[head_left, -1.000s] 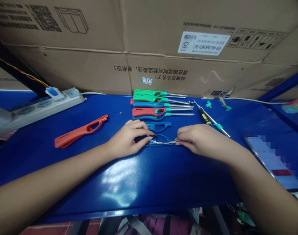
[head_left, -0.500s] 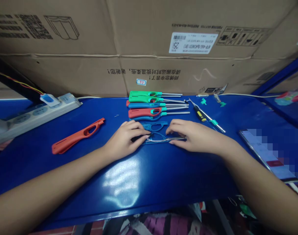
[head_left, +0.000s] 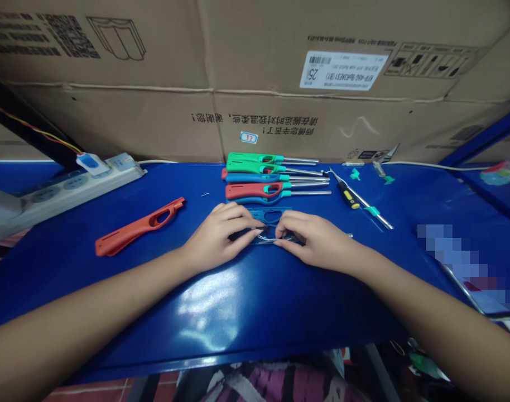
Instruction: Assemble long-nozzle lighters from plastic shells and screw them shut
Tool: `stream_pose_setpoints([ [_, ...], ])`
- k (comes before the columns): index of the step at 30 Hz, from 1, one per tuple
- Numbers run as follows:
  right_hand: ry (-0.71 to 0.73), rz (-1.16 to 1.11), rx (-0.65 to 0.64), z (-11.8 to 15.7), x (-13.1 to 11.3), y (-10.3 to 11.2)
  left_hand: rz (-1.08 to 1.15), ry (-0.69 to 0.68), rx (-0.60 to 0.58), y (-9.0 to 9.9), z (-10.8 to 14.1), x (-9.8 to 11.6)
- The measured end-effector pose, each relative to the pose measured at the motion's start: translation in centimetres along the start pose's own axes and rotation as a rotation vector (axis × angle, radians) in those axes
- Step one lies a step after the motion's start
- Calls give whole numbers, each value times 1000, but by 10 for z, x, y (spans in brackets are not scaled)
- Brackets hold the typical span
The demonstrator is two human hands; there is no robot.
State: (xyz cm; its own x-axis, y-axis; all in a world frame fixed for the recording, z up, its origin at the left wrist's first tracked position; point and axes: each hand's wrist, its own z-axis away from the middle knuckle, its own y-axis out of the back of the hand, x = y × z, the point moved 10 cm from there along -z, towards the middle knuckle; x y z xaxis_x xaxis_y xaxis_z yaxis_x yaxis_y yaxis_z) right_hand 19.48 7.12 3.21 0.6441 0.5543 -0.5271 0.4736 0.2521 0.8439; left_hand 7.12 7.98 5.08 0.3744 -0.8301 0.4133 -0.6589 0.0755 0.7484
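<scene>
My left hand (head_left: pixel 221 234) pinches something dark and small, with a white wire (head_left: pixel 264 239) beside its fingertips. Close on its right, my right hand (head_left: pixel 313 237) has its thumb and forefinger bent together over the wires; what they hold is too small to name. Beneath both hands lies a blue lighter shell, mostly covered, and a metal tube end (head_left: pixel 350 235) sticks out past my right hand. Another blue shell half (head_left: pixel 272 215) rests just behind. Further back, several long-nosed lighters in green (head_left: pixel 249 158), red (head_left: pixel 253 191) and blue lie in a stack.
An orange-red shell (head_left: pixel 140 228) lies at left, near a white power strip (head_left: pixel 71 187). Right of the lighters are a yellow-black screwdriver (head_left: pixel 347 195), a metal tube with a teal piece (head_left: pixel 372 211) and small teal parts (head_left: pixel 355 174). A cardboard box (head_left: pixel 154 123) stands behind.
My right hand has moved left along the metal tube toward my left hand, leaving the tube's end showing on its right. The whole view has shifted slightly.
</scene>
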Motion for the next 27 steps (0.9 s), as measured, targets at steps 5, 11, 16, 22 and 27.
stream_pose_setpoints([
  [5,-30,-7,6,0,3,1,6,-35,23,3,0,5],
  [11,-83,-18,-4,-2,8,-1,16,-75,17,4,1,9],
  [16,-114,-11,-16,-1,10,-3,33,-133,22,4,4,15],
  [22,-137,-14,-5,-1,13,-2,55,-171,19,3,5,18],
  [27,-151,-17,9,-2,15,0,56,-182,19,3,5,20],
])
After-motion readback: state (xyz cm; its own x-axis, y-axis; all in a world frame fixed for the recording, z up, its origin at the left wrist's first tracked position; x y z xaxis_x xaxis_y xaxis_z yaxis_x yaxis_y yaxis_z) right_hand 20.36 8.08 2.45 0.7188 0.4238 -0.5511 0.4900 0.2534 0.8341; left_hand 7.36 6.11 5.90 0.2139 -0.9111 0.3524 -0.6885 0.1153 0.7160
